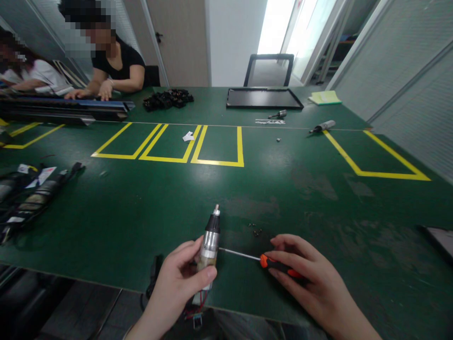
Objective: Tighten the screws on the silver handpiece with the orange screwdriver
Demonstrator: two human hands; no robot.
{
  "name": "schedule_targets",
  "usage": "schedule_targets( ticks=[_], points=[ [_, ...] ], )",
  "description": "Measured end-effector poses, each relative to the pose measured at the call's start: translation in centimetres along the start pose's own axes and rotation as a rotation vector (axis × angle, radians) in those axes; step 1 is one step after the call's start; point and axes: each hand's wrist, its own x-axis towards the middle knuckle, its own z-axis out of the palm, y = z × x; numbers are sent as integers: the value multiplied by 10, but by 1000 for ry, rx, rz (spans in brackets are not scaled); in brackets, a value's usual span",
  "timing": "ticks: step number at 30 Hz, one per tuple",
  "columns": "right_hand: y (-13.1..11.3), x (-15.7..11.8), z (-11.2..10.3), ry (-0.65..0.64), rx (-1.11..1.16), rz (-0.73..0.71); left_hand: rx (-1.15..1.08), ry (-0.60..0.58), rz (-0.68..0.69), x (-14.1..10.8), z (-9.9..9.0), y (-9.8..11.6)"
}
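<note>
My left hand (179,278) is wrapped round an electric screwdriver (211,240) with a silver and black nose pointing away from me. Its rear housing is off, and red wires and a small circuit board (197,321) hang from the back end. Between the fingers of my right hand (313,276) is a screwdriver (242,254) with an orange and black handle. Its thin shaft points left, and the tip meets the side of the electric screwdriver's metal body. Several small screws (257,232) lie on the green table (148,198) just beyond my right hand.
Cabled electric tools (38,196) lie at left. Another electric screwdriver (323,126) rests far right, near yellow tape outlines (389,176). Farther back are a black-framed panel (264,98), a heap of black parts (168,99) and a co-worker's hands (105,89) on long dark strips (63,109).
</note>
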Motion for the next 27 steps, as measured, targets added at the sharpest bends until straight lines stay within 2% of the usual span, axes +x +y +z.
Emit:
schedule_targets(
  ticks=[6, 17, 27],
  points=[
    [-1, 0, -1, -87, 33, 29, -20, -5, 5, 0, -1, -5],
    [-3, -2, -4, -113, 34, 64, -20, 21, -9, 0, 0, -2],
    [-1, -1, 1, 17, 37, -17, -29, -20, 7, -1, 0, -2]
  ],
)
